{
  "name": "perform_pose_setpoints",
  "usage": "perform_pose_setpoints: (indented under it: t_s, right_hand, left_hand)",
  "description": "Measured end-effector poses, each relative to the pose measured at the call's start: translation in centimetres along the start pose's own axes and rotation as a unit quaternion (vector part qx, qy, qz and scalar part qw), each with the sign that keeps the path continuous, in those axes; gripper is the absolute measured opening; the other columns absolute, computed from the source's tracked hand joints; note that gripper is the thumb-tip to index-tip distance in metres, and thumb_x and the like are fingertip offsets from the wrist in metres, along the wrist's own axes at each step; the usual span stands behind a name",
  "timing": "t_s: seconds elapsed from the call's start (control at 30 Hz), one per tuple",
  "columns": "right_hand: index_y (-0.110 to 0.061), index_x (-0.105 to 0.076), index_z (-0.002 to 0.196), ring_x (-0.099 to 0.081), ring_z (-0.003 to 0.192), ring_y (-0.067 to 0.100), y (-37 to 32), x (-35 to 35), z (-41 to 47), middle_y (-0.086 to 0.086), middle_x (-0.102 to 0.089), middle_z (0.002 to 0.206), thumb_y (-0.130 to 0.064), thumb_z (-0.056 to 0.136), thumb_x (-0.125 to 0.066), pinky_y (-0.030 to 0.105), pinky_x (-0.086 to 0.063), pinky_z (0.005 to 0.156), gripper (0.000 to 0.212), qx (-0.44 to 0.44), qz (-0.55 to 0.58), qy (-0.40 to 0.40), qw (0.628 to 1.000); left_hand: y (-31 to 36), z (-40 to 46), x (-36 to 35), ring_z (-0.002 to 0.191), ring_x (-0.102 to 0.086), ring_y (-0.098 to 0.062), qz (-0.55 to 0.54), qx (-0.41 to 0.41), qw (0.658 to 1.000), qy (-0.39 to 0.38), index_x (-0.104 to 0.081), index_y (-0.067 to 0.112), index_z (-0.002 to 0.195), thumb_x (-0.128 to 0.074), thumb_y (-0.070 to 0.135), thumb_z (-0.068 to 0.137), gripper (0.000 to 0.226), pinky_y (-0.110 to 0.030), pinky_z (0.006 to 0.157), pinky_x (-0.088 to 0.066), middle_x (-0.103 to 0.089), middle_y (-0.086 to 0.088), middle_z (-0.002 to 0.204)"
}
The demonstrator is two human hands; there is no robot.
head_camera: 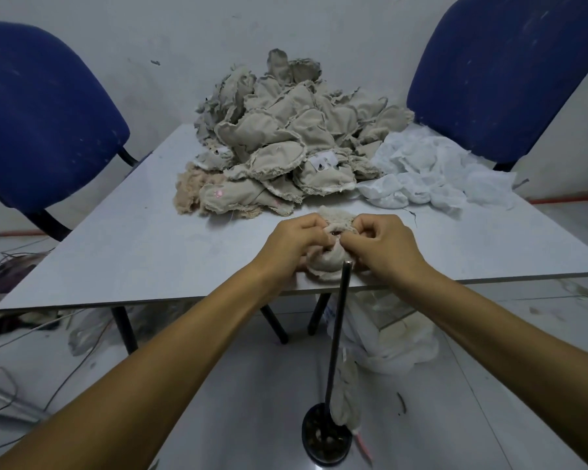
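The left hand (294,244) and right hand (382,245) pinch one beige fabric piece (330,266) between them at the rod (336,334) tip; the large pile (279,144) beyond them on the desk (133,239) seems not yet worked

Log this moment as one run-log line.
left hand: grips fabric piece | right hand: grips it too | place: near table edge, at black rod top | behind: beige pile, white cloth

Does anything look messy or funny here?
Yes. The beige cloth pieces lie dumped in a frayed heap on the table, white fluffy material sprawls beside them, and loose wires tangle on the floor at the left. The left hand and right hand pinch one cloth piece.
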State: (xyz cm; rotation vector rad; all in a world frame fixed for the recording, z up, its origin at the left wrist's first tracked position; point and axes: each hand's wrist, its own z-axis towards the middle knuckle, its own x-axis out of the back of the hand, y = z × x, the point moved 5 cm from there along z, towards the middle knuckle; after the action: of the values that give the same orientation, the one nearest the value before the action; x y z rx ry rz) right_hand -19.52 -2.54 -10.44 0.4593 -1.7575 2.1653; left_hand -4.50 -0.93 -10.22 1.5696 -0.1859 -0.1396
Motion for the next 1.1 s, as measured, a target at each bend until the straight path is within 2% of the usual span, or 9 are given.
perform_pose_setpoints:
  t_s: [0.2,0.3,0.37,0.43,0.53,0.67,0.83,0.97,1.1]
  right_hand:
    - [-0.017,-0.051,0.053,-0.042,0.04,0.001,-0.1,-0.3,0.3,-0.014,-0.045,0.039,-0.022,0.081,-0.067,0.014,-0.031,0.04,0.032,0.001,-0.042,0.043,0.998]
    - [-0.019,-0.059,0.064,-0.045,0.044,0.002,0.0,-0.4,0.4,-0.01,-0.052,0.051,-0.02,0.09,-0.066,0.019,-0.038,0.046,0.027,-0.034,0.076,-0.106,0.991]
    - [-0.015,-0.066,0.077,-0.058,0.057,0.009,-0.2,-0.3,-0.3,0.002,-0.059,0.068,-0.02,0.093,-0.065,0.021,-0.051,0.053,0.017,-0.085,0.239,-0.229,0.94]
    - [-0.014,-0.066,0.077,-0.063,0.065,0.011,-0.5,-0.2,-0.8,0.002,-0.06,0.072,-0.021,0.091,-0.068,0.023,-0.054,0.059,0.016,-0.064,0.25,-0.254,0.932]
    - [-0.012,-0.06,0.073,-0.057,0.057,0.002,-0.8,-0.4,-1.1,-0.007,-0.056,0.062,-0.019,0.092,-0.069,0.015,-0.049,0.053,0.022,-0.017,0.18,-0.187,0.966]
    - [-0.013,-0.058,0.069,-0.054,0.052,-0.001,-0.6,-0.6,-0.5,-0.009,-0.055,0.057,-0.019,0.091,-0.07,0.013,-0.046,0.049,0.025,-0.039,0.158,-0.152,0.975]
    - [-0.02,-0.059,0.064,-0.054,0.053,0.004,-0.1,-0.6,0.4,-0.006,-0.058,0.057,-0.023,0.088,-0.073,0.019,-0.046,0.049,0.028,-0.059,0.143,-0.134,0.979]
    - [-0.022,-0.062,0.059,-0.054,0.059,0.013,0.5,-0.3,0.6,-0.003,-0.059,0.057,-0.023,0.077,-0.076,0.033,-0.045,0.061,0.023,-0.047,0.066,-0.069,0.994]
    - [-0.018,-0.062,0.061,-0.046,0.046,-0.001,0.0,-0.1,0.5,-0.015,-0.053,0.046,-0.026,0.075,-0.073,0.015,-0.035,0.047,0.02,-0.02,-0.029,0.02,0.999]
  left_hand:
    - [-0.1,-0.9,-0.1,0.06,-0.058,-0.015,0.066,-0.027,0.997,0.001,-0.065,0.008,0.077,-0.077,0.024,0.073,0.02,-0.032,0.06,-0.052,-0.059,0.005,0.068]
    - [-0.1,-0.6,0.2,0.054,-0.058,-0.01,0.01,0.009,1.0,0.013,-0.065,0.018,0.063,-0.077,0.006,0.078,0.023,-0.02,0.05,-0.046,-0.062,0.003,0.061]
    - [-0.1,-0.2,0.6,0.047,-0.055,-0.008,-0.036,0.039,0.998,0.041,-0.061,0.02,0.05,-0.071,-0.002,0.08,0.039,-0.016,0.042,-0.041,-0.059,0.004,0.054]
    - [-0.2,0.2,0.6,0.049,-0.056,-0.012,-0.052,0.061,0.994,0.071,-0.059,0.018,0.045,-0.069,-0.006,0.075,0.04,-0.019,0.046,-0.042,-0.058,0.0,0.053]
    - [-0.4,0.7,0.6,0.056,-0.058,-0.023,-0.076,0.082,0.985,0.135,-0.061,0.013,0.046,-0.066,-0.01,0.066,0.03,-0.027,0.055,-0.048,-0.058,-0.007,0.054]
    - [-0.5,1.0,0.8,0.064,-0.059,-0.026,-0.033,0.073,0.979,0.185,-0.063,0.012,0.047,-0.068,0.001,0.049,0.013,-0.035,0.063,-0.049,-0.061,-0.009,0.059]
    - [-0.5,0.7,0.4,0.05,-0.052,-0.011,-0.011,0.046,0.996,0.074,-0.058,0.015,0.067,-0.069,0.002,0.07,0.017,-0.021,0.047,-0.04,-0.056,0.0,0.058]
    - [-0.4,-0.2,0.5,0.068,-0.06,-0.018,-0.013,0.029,0.999,-0.009,-0.061,0.009,0.08,-0.066,-0.003,0.077,0.013,-0.027,0.063,-0.051,-0.059,-0.007,0.076]
    - [0.0,-1.1,0.4,0.071,-0.067,-0.013,0.092,-0.028,0.995,-0.001,-0.069,0.005,0.089,-0.075,-0.001,0.081,0.012,-0.021,0.064,-0.054,-0.062,-0.004,0.092]
